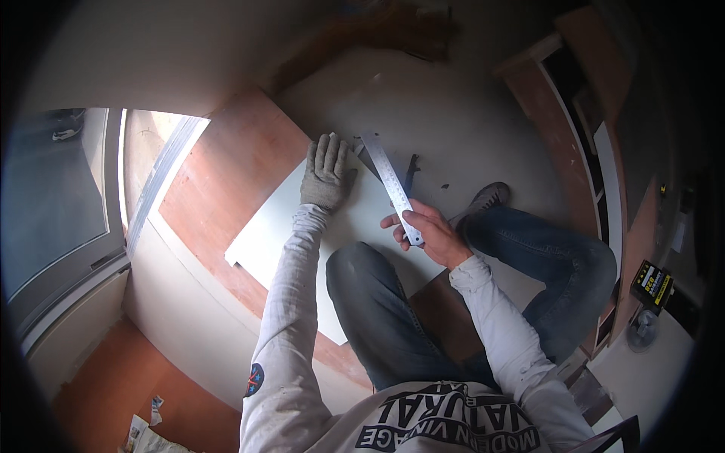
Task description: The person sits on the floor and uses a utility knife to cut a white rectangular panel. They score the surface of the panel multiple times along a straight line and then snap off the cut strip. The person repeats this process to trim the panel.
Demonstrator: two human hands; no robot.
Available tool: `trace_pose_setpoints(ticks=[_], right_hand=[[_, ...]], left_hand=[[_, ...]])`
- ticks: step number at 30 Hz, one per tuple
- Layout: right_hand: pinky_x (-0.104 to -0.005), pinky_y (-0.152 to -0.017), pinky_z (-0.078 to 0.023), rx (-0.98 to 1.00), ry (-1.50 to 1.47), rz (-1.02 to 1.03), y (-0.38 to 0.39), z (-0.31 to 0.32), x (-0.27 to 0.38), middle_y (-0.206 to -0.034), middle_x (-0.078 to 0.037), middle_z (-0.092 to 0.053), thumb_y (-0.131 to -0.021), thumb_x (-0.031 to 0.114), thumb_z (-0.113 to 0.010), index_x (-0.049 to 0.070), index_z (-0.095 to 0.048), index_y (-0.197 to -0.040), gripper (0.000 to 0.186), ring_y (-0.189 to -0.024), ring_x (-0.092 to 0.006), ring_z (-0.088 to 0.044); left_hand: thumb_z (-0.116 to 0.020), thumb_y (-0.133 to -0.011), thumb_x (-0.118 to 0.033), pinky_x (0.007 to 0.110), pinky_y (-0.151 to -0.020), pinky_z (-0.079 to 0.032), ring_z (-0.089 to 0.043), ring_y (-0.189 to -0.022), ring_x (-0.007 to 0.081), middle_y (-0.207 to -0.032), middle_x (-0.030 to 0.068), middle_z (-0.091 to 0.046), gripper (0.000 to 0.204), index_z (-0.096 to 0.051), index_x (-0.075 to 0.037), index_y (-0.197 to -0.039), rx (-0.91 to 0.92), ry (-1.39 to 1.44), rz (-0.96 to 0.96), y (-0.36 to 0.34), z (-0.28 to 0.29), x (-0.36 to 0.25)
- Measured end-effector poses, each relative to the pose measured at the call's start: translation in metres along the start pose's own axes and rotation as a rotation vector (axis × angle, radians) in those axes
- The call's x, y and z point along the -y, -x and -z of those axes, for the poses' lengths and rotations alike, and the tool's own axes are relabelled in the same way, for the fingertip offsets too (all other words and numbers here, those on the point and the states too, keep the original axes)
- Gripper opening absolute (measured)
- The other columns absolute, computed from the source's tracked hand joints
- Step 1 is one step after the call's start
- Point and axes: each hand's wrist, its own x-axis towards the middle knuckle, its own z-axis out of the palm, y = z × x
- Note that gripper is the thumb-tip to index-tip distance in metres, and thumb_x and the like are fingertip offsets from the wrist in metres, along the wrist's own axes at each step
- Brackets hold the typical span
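Ruler point(385, 170) in the right hand point(432, 232), gripping its near end between the bare thumb and bent fingers, pointing its far end forward and a little to the left. Holding that metal strip, in this view, along the right edge of a white panel point(276, 219); being unable to tell whether ruler and panel are touching. Laying the gloved left hand point(326, 177) palm down on the panel near its far corner, stretching the fingers out straight, pointing them away from the body. Seeing the panel lying over a brown board point(211, 162), with bare wood showing past its left side. Bending both legs in blue jeans point(370, 283), holding the left knee over the near part of the panel and setting the right shoe point(495, 195) on the grey floor point(445, 98). Seeing a narrow dark thing point(411, 172) lying just right of the ruler, being unable to make out its kind. Seeing a framed window point(60, 204) standing at the left, crumpled paper point(143, 438) lying at the lower left, and a black and yellow box point(652, 287) sitting at the far right.
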Motion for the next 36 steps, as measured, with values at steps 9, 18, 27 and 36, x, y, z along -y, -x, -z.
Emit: trace_pose_setpoints(ticks=[9, 18, 27, 36], right_hand=[[-0.0292, -0.066, -0.052, 0.076, -0.103, 0.025, 0.019, 0.003, -0.003, -0.118, -0.017, -0.059, -0.097, 0.012, -0.045, -0.001, -0.046, -0.128, 0.034, -0.083, -0.0166, -0.059], [-0.0435, -0.08, -0.047, -0.512, 1.342, 0.355, 0.019, 0.007, -0.038, -0.107, -0.025, -0.053, -0.091, 0.01, -0.054, -0.002, -0.042, -0.135, 0.047, -0.094, -0.0398, -0.056], [-0.0406, -0.079, -0.046, -0.494, 1.33, 0.377, 0.017, 0.013, -0.066, -0.098, -0.019, -0.052, -0.089, 0.012, -0.06, 0.0, -0.046, -0.136, 0.051, -0.089, -0.0335, -0.055], [-0.0396, -0.074, -0.047, -0.565, 1.237, 0.396, 0.009, 0.013, -0.082, -0.093, -0.016, -0.054, -0.088, 0.013, -0.061, 0.001, -0.052, -0.132, 0.046, -0.087, -0.0297, -0.056]], left_hand=[[-0.063, -0.084, -0.035, 0.05, -0.117, -0.018, -0.027, -0.14, 0.0349, -0.148, 0.0193, -0.033, 0.072, -0.034, -0.001, -0.142, 0.006, -0.02, 0.001, 0.005, -0.003, 0.003], [-0.061, -0.084, -0.033, 0.049, -0.117, -0.019, -0.03, -0.139, 0.0342, -0.144, 0.0187, -0.04, 0.059, -0.049, -0.001, -0.133, 0.026, -0.085, -0.007, -0.006, 0.002, -0.009], [-0.062, -0.083, -0.03, 0.053, -0.112, -0.026, -0.035, -0.134, 0.0392, -0.141, 0.0212, -0.042, 0.057, -0.048, 0.0, -0.13, -0.001, -0.071, -0.052, -0.009, -0.004, -0.011], [-0.061, -0.083, -0.028, 0.054, -0.112, -0.025, -0.035, -0.134, 0.0398, -0.141, 0.0218, -0.041, 0.06, -0.044, 0.0, -0.133, 0.035, -0.125, -0.06, -0.01, -0.006, -0.012]])
